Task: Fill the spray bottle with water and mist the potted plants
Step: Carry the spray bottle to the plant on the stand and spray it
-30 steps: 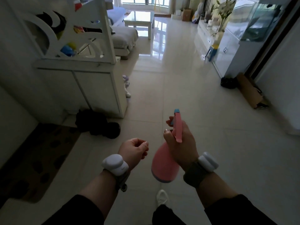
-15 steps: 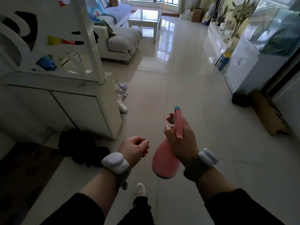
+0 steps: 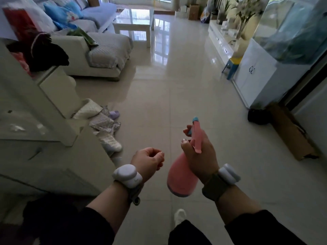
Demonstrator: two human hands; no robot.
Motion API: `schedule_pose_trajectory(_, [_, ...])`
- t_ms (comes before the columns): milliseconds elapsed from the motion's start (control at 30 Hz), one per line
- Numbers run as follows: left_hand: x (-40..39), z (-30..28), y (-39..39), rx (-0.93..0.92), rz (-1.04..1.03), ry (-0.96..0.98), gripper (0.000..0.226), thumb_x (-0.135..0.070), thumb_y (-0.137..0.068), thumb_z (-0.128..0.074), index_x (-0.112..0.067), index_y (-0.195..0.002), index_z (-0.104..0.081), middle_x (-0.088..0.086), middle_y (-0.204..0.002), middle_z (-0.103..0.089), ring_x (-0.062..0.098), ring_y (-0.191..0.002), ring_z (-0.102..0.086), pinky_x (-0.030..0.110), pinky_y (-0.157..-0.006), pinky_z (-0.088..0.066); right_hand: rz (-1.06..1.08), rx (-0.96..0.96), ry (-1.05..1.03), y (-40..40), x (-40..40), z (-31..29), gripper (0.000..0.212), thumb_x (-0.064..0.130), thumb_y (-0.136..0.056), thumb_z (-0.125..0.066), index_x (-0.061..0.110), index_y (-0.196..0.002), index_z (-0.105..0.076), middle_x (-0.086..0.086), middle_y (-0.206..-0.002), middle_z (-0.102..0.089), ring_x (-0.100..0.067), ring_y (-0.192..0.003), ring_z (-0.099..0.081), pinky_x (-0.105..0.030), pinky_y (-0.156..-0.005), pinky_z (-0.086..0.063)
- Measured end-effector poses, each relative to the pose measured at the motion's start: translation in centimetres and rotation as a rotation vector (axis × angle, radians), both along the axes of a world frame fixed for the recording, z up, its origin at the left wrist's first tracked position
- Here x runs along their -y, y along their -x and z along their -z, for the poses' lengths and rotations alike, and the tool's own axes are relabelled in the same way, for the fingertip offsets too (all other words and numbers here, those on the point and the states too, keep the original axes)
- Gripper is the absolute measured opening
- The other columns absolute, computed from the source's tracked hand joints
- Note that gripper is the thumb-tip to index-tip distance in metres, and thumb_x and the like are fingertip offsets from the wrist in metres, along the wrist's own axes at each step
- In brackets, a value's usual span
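Note:
My right hand [image 3: 200, 156] grips the neck of a pink spray bottle [image 3: 180, 179] with a blue nozzle tip, one finger on the trigger and the nozzle pointing forward. The bottle's round body hangs below my palm. My left hand [image 3: 146, 160] hovers just left of the bottle, fingers loosely curled, holding nothing. Potted plants [image 3: 246, 13] stand far ahead on the right, on a low white console beside a fish tank. A second green plant [image 3: 224, 7] stands farther back.
A white divider cabinet [image 3: 44, 138] is close on my left, with slippers and shoes [image 3: 106, 128] at its corner. Sofa [image 3: 99, 50] and coffee table [image 3: 134, 20] lie ahead left. A fish tank cabinet [image 3: 261, 75], blue stool [image 3: 231, 66] and cardboard box [image 3: 292, 133] line the right wall.
I have walked forward past the divider cabinet; the sofa, slippers and fish tank have come nearer. Both hands keep the same pose, the bottle still in my right hand.

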State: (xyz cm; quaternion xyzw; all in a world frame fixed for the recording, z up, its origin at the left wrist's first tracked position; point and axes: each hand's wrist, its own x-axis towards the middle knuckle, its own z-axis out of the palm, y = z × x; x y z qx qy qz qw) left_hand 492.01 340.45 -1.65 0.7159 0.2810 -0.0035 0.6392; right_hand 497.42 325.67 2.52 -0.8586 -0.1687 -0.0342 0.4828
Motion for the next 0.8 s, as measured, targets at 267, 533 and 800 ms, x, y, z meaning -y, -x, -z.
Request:
schedule_pose_trajectory(267, [-4.6, 0.0, -21.3, 0.022, -0.052, -0.001, 0.009, -0.010, -0.092, -0.060, -0.004, -0.090, -0.066, 0.008, -0.072, -0.067, 0.017, -0.060, -0.060, 0.024, -0.057, -0.051, -0.052, 0.019, 0.011, -21.2, -4.8, 0.3, 0.037, 0.007, -0.089, -0.055, 0.008, -0.125, -0.050, 0.007, -0.113, -0.052, -0.005, -0.101, -0.051, 0.008, -0.075, -0.032])
schedule_pose_trajectory(533, [-10.3, -0.4, -40.1, 0.028, -0.080, -0.008, 0.011, -0.012, -0.092, -0.060, -0.008, -0.084, -0.068, 0.005, -0.070, -0.068, 0.016, -0.060, -0.061, 0.025, -0.058, -0.052, -0.059, 0.006, 0.005, -41.3, -10.3, -0.5, 0.037, 0.006, -0.088, -0.056, 0.007, -0.124, -0.052, 0.007, -0.110, -0.054, -0.006, -0.098, -0.052, 0.007, -0.075, -0.033])
schedule_pose_trajectory(800, [-18.9, 1.2, -59.9, 0.013, -0.015, -0.033, 0.016, -0.015, -0.090, -0.062, -0.019, -0.075, -0.067, 0.001, -0.069, -0.070, 0.013, -0.059, -0.064, 0.027, -0.061, -0.055, 0.001, 0.011, -0.005, -60.3, -18.4, 1.0, 0.035, 0.008, -0.089, -0.057, 0.010, -0.123, -0.052, 0.009, -0.110, -0.054, 0.000, -0.090, -0.054, 0.003, -0.075, -0.033])
